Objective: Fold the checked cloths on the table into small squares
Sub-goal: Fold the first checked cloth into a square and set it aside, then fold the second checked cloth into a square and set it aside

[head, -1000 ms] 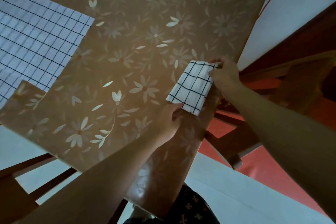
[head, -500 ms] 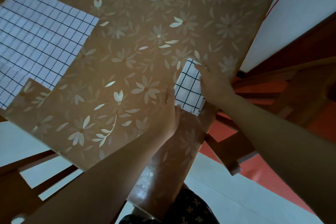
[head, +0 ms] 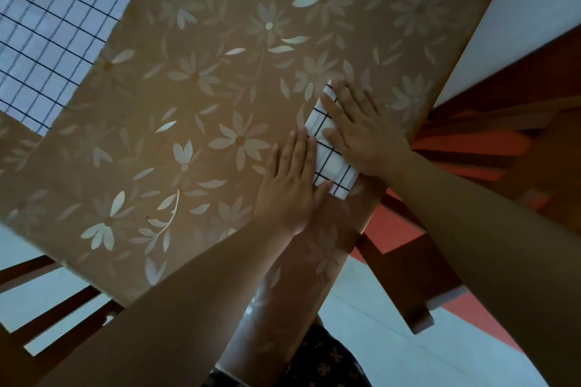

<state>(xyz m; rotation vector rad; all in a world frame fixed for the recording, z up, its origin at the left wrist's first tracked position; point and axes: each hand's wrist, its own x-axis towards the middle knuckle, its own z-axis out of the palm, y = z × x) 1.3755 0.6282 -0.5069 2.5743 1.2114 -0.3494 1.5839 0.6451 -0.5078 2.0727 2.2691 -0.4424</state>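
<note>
A small folded white cloth with black checks (head: 330, 163) lies near the right edge of the table (head: 220, 88), which has a brown flowered cover. My right hand (head: 364, 132) lies flat on the cloth's right side, fingers spread, and hides much of it. My left hand (head: 290, 185) rests flat on the table with its fingertips along the cloth's left edge. A larger checked cloth (head: 50, 41) lies spread flat at the table's far left corner, partly cut off by the frame.
Wooden chair parts (head: 415, 276) stand below the table's right edge over a red and white floor. More chair rails (head: 47, 320) show at the lower left. The table's near edge runs diagonally close to my arms.
My right hand folded the cloth's raised right side over to the left and now presses flat on the narrower cloth. My left hand slid up along its left edge.
</note>
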